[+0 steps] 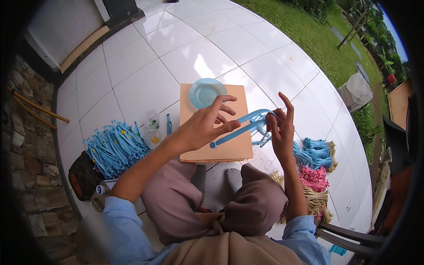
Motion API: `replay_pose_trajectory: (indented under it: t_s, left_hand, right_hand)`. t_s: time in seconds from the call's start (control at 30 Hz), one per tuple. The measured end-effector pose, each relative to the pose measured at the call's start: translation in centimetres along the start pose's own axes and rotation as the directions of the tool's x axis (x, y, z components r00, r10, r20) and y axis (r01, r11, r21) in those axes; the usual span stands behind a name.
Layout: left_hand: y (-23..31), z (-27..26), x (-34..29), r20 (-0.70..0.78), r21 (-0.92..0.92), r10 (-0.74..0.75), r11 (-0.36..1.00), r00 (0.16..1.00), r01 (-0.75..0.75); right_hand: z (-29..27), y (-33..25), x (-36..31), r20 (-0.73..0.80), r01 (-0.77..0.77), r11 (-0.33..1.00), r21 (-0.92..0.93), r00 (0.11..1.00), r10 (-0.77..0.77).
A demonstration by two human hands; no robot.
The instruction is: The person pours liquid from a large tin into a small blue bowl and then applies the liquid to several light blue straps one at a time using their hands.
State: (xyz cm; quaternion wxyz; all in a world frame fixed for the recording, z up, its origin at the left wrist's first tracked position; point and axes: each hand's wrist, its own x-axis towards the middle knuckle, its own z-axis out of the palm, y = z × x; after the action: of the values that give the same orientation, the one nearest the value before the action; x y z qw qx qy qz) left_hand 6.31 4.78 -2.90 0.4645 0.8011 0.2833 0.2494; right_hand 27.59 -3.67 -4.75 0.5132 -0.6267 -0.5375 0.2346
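A light blue flat strip [240,131] is bent back on itself, with a small round knot or loop at its lower left end. My right hand [281,128] pinches the bend between thumb and fingers, the index finger raised. My left hand [207,121] is beside the other part of the strip, its fingers spread and its thumb tip close to it; whether they touch I cannot tell. Below both hands lies a tan board [221,152], with a light blue bowl [197,95] at its far edge. Loose blue strips [260,132] lie at the board's right side, partly behind the held one.
At left are a big pile of blue strips [115,148], clear containers [153,134], a dark bag [83,174] and a metal tin [99,194]. Blue [316,152], pink [313,178] and beige bundles [316,201] lie at right. A dark chair-like frame [349,234] is at lower right.
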Motion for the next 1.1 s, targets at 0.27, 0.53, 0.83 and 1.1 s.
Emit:
replay_pose_trajectory:
  t_s: [0.27,0.53,0.83,1.1]
  left_hand:
    - [-0.8,-1.0,-1.2,0.125,-0.826,0.019,0.556,0.992,0.094]
    - [-0.5,1.2,-0.3,-0.062,-0.594,0.068,0.799,0.996,-0.091]
    - [-1.3,0.2,-1.2,-0.187,-0.564,-0.216,0.822,0.958,0.075]
    - [0.3,-1.8,-1.8,-0.238,-0.565,-0.05,0.82,0.97,-0.096]
  right_hand:
    - [1.0,-4.1,-0.6,0.302,-0.29,0.899,0.328,0.934,0.191]
    - [1.6,-3.8,-2.2,0.63,-0.5,0.832,0.241,0.733,0.258]
    - [2.6,-3.0,-2.7,0.529,-0.136,0.943,0.305,0.847,-0.048]
    - [1.4,-2.0,-2.5,0.381,-0.162,0.935,0.315,0.924,0.032]
